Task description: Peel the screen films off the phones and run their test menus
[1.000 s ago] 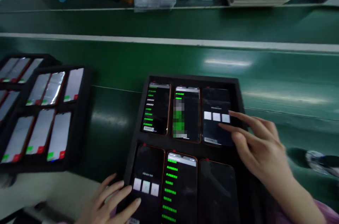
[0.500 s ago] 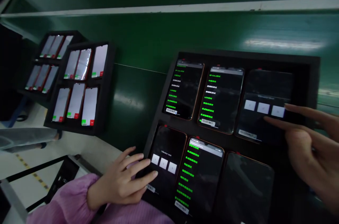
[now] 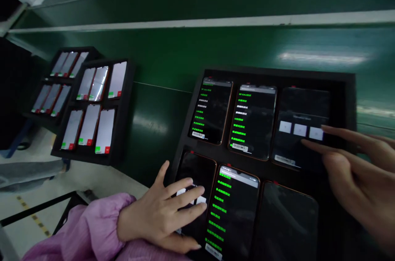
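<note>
A black tray (image 3: 265, 72) holds several smartphones in two rows. My left hand (image 3: 166, 207) is open, fingers spread over the lower-left smartphone (image 3: 197, 166), partly covering its white squares; whether the fingertips touch the glass I cannot tell. My right hand (image 3: 354, 166) is open, two fingers stretched toward the upper-right smartphone (image 3: 304, 107), which shows three white squares on a dark screen. Green and white text lists fill the upper-left phone (image 3: 212, 109), the upper-middle phone (image 3: 254, 121) and the lower-middle phone (image 3: 234, 207). The lower-right phone (image 3: 288, 220) has a dark screen.
On the green bench (image 3: 163, 55) at left stand two more black trays, a nearer one (image 3: 123, 129) and a farther one (image 3: 95, 52), with white-screened phones. A pale strip (image 3: 191, 22) crosses the bench. Someone's leg (image 3: 31, 174) shows at lower left, above the floor.
My left hand has moved right, from the tray's left edge to over the lower-left phone's squares. My right hand stays by the upper-right phone. The view has shifted slightly.
</note>
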The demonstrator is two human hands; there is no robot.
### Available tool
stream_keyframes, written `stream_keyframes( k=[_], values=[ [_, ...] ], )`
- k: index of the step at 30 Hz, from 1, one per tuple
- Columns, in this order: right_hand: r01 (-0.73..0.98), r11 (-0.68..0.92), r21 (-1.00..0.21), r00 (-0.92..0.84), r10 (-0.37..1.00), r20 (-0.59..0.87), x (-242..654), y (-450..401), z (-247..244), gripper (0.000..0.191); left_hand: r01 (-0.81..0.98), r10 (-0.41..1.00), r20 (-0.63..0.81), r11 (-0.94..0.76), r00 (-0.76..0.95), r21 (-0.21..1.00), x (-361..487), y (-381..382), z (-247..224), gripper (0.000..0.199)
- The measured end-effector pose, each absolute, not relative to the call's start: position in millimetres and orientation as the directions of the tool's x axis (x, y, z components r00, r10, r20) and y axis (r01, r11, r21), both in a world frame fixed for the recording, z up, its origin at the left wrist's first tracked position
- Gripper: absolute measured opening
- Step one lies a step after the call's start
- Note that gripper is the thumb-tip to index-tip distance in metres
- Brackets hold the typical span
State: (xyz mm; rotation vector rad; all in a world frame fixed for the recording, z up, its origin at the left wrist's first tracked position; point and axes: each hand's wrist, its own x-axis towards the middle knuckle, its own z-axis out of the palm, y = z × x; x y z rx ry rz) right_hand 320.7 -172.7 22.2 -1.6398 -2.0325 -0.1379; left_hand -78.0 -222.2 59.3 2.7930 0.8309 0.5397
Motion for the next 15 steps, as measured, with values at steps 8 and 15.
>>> stream_keyframes(
  k=[8, 15],
  values=[
    [0.911, 0.366, -0.189, -0.212, 0.81, 0.547, 320, -168, 21, 0.033, 0.637, 0.691, 0.317, -0.723, 0.65, 0.269, -78, -131, 79, 0.045],
    [0.91, 0.308, -0.279, -0.127, 0.846, 0.518, 324, -171, 13, 0.035, 0.721, 0.75, 0.198, -0.662, 0.632, 0.206, -70, -88, 59, 0.044]
  ],
)
